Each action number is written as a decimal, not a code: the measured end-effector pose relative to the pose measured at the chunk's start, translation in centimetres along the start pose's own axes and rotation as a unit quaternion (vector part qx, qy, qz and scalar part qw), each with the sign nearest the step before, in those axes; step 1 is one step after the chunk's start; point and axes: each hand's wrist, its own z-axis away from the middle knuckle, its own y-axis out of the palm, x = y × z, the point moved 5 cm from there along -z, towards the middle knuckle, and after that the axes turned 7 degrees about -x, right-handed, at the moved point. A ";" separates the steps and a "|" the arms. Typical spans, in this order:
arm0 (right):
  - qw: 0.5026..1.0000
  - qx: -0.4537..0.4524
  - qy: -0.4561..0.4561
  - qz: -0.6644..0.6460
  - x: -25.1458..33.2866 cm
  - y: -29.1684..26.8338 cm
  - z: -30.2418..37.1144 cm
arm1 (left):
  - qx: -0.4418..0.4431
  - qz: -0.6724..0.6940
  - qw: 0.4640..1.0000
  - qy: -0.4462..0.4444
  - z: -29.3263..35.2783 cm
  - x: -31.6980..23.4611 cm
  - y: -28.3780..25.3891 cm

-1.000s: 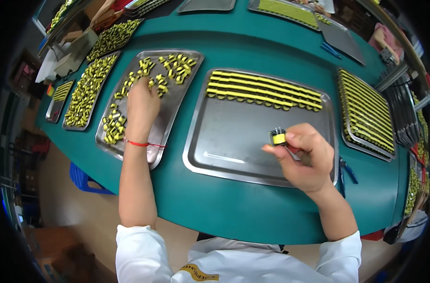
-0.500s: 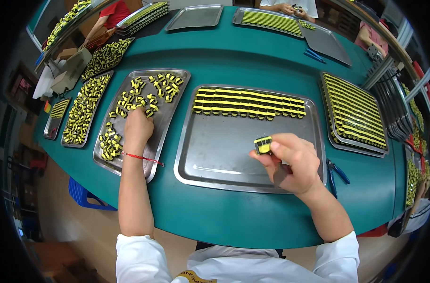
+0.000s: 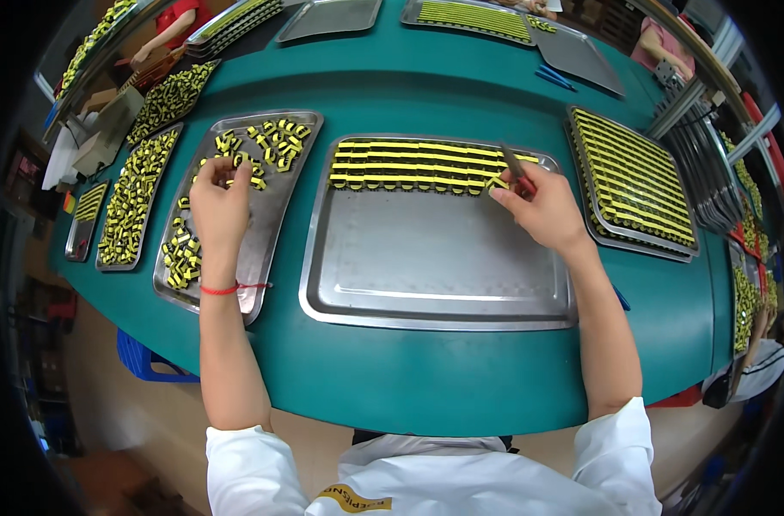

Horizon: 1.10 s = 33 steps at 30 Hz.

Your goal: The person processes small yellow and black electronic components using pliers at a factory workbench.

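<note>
My right hand (image 3: 547,211) pinches a small yellow-and-black block-shaped part (image 3: 497,182) at the right end of the lowest row in the wide metal tray (image 3: 435,314). Tucked in that same hand is a slim tool with a reddish handle (image 3: 523,178); its blurred grey tip points away from me, and its kind is unclear. Several rows of the same parts (image 3: 409,163) lie side by side along the tray's far edge. Over the narrower metal tray (image 3: 267,224), my left hand (image 3: 220,211) has thumb and fingers apart above loose parts (image 3: 280,142).
Stacked trays of lined-up parts (image 3: 637,181) stand at right, partly over blue-handled pliers (image 3: 621,297). More loose parts fill a tray (image 3: 138,198) at left. Across the green table (image 3: 461,95) are other trays, blue pliers (image 3: 555,77) and people at work.
My right hand has moved away from me with the part, from above the tray to the row's end. The left hand's fingers have spread above the loose parts. The whole view has shifted slightly.
</note>
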 end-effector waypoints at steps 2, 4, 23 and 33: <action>0.982 -0.021 -0.074 0.172 -1.0 0.2 -0.1 | 0.060 0.234 0.964 -0.114 1.3 -2.4 -0.1; 0.977 -0.021 -0.079 0.199 -1.2 0.9 -0.1 | 0.080 0.345 0.924 -0.146 2.4 -3.9 -0.1; 0.966 -0.075 -0.183 0.167 2.9 1.0 1.4 | 0.283 0.518 0.770 -0.241 10.9 -9.9 3.4; 0.727 0.425 0.165 -0.513 10.5 6.2 11.0 | 0.241 0.395 0.886 0.010 12.6 -13.2 0.5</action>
